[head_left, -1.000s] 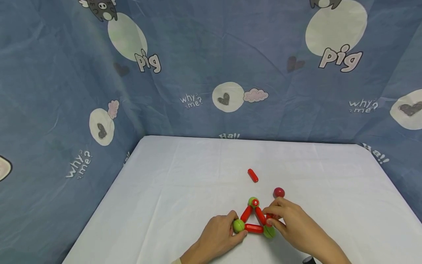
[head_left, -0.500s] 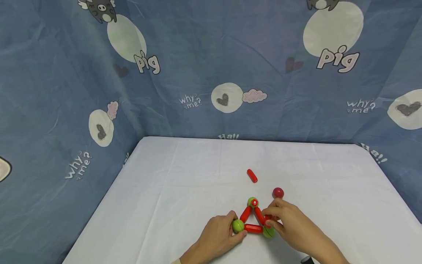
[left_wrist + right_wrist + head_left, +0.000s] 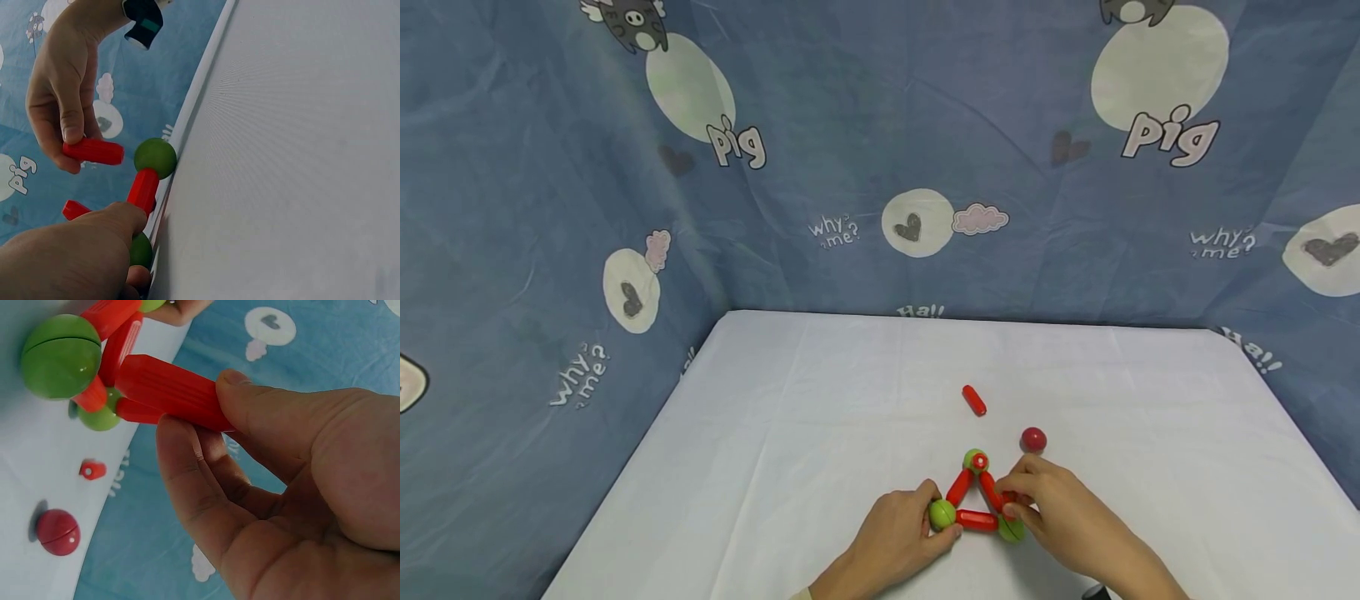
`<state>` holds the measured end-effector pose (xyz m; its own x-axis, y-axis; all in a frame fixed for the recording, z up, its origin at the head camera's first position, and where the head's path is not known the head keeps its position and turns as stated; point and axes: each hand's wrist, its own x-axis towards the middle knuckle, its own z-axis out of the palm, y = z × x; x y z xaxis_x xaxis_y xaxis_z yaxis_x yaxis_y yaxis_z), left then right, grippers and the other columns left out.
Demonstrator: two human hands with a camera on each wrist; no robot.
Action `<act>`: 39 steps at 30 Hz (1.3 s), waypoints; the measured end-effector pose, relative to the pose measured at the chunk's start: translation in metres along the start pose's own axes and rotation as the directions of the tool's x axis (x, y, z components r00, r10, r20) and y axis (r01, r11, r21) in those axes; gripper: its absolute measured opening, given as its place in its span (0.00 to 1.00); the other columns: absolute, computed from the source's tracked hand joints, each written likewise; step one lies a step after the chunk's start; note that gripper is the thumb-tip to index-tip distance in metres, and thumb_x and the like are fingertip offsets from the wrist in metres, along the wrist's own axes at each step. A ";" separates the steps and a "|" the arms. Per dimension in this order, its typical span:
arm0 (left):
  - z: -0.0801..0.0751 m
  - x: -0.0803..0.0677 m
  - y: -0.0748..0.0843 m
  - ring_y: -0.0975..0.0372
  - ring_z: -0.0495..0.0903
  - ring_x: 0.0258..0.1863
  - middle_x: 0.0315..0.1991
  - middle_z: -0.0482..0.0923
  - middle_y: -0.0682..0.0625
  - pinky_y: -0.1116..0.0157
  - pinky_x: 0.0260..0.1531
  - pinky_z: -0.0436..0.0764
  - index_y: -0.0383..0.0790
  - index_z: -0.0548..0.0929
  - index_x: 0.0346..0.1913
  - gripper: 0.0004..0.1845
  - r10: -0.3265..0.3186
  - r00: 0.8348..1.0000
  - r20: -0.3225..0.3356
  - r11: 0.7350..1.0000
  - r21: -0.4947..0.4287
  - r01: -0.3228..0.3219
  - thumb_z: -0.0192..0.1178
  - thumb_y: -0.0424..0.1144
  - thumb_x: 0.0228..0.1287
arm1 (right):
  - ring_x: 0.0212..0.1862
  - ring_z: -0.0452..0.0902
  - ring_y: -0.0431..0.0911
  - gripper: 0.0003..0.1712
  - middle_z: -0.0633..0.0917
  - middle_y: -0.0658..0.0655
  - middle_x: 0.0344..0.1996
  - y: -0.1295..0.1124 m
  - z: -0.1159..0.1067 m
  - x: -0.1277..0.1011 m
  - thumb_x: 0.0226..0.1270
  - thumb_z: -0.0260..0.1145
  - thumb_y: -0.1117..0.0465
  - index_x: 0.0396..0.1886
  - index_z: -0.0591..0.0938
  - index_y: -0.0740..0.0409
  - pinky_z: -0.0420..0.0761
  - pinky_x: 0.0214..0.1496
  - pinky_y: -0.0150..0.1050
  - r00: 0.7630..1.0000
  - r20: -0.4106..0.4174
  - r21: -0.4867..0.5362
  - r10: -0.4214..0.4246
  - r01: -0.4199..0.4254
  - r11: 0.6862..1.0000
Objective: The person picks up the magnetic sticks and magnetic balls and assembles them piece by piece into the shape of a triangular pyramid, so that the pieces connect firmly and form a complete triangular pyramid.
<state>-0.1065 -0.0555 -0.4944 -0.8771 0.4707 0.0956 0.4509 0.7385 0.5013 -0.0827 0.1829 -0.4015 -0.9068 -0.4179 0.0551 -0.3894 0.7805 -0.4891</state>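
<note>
Clearly the relation that counts sits at the lower right of the head view, where the right hand [image 3: 1060, 512] pinches a grooved red rod [image 3: 172, 390] by its upper end; the rod is held roughly upright with a slight tilt, its long axis aimed down at the near-right green ball [image 3: 61, 356]; both wrist views show a narrow gap, so rod and ball look close but not touching.

The left hand [image 3: 895, 529] grips the left green ball [image 3: 942, 514] and seems to steady the frame; of the two, the right hand is nearer to the ball under the rod.

That frame, a triangle at lower centre-right of the head view, rests on the white-covered table [image 3: 820, 383]; its sides are the left rod [image 3: 959, 487], the right rod [image 3: 991, 492] and the near rod [image 3: 977, 521]; at its apex the far green ball [image 3: 968, 457] carries an upright red rod [image 3: 980, 461], probably the piece most easily knocked.

As for room, the loose red rod [image 3: 974, 400] lies beyond the apex, and the red ball [image 3: 1033, 440] sits just past the right hand; the table's far edge is well apart, at mid-frame; its near edge is out of view; the widest stretch for moving is left of the triangle.
</note>
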 end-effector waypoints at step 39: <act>0.000 0.000 0.000 0.75 0.61 0.15 0.15 0.63 0.66 0.76 0.17 0.61 0.49 0.79 0.37 0.17 0.001 1.000 -0.002 1.000 -0.003 -0.001 0.68 0.58 0.62 | 0.34 0.71 0.33 0.10 0.77 0.42 0.32 0.005 0.005 0.003 0.60 0.77 0.62 0.42 0.87 0.53 0.78 0.35 0.27 0.998 0.027 0.015 0.051 -0.051 0.999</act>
<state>-0.1065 -0.0559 -0.4943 -0.8771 0.4702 0.0976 0.4511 0.7369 0.5035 -0.0863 0.1831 -0.4082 -0.9207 -0.3902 0.0067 -0.3401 0.7936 -0.5045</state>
